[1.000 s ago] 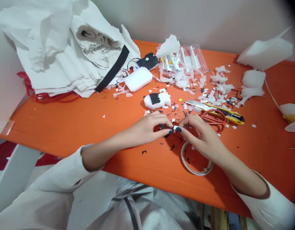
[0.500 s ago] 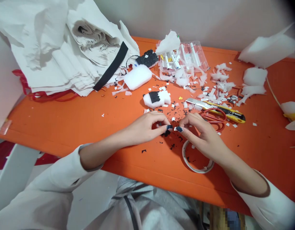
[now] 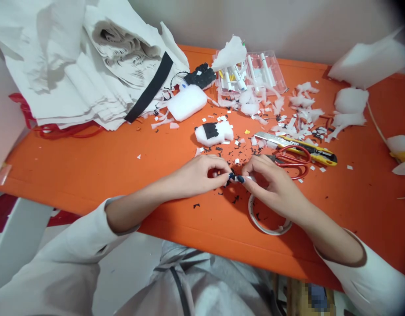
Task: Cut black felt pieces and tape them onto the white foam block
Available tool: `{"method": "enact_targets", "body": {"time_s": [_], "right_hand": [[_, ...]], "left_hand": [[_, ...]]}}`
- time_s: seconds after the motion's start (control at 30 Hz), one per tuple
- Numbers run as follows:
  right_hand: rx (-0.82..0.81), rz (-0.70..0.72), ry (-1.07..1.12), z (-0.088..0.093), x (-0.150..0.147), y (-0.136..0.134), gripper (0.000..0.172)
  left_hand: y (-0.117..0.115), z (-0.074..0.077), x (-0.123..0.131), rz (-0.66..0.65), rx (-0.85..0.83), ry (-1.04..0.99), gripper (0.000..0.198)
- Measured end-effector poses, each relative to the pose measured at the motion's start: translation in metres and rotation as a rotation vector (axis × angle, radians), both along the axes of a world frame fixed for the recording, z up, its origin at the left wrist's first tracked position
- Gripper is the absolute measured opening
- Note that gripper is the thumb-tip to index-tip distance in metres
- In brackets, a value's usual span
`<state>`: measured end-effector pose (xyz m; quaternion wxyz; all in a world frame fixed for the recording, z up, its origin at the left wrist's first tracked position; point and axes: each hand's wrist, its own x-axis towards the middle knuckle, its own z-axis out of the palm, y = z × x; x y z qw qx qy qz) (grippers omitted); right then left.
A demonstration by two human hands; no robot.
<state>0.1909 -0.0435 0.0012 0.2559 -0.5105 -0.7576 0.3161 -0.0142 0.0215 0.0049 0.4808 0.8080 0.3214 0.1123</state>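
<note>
My left hand point(image 3: 200, 177) and my right hand point(image 3: 273, 182) meet with their fingertips almost touching over the table. The right thumb and forefinger pinch a small white strip point(image 3: 237, 178). My left thumb and forefinger are pressed together as well; dark nails hide what lies between them. Beyond the hands sits a white foam shape point(image 3: 226, 132) with a black patch on it. A white tape roll point(image 3: 254, 221) lies flat below my right hand. Red-handled scissors point(image 3: 294, 165) rest just behind that hand, beside a yellow utility knife point(image 3: 323, 157).
Black and white scraps litter the orange table point(image 3: 123, 171). A white foam block point(image 3: 187, 103) and a clear box of markers point(image 3: 283, 85) stand behind. Folded white sheets point(image 3: 67, 94) with a black strip point(image 3: 150, 87) fill the left back. More foam point(image 3: 350, 101) is at right.
My hands have come slightly closer together, and the white strip now reaches the left fingertips. The whole view has shifted a little; the other things keep their places.
</note>
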Motion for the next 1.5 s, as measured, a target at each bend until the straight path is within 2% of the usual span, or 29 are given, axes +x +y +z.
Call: {"method": "enact_targets", "body": {"time_s": [0.5, 1.5], "right_hand": [[0.002, 0.005, -0.005, -0.0016, -0.002, -0.0006, 0.012], [-0.008, 0.004, -0.008, -0.0007, -0.0022, -0.0002, 0.012]], "left_hand": [[-0.0001, -0.0036, -0.0004, -0.025, 0.039, 0.001, 0.015], [-0.0012, -0.0013, 0.0011, -0.064, 0.049, -0.003, 0.016]]}}
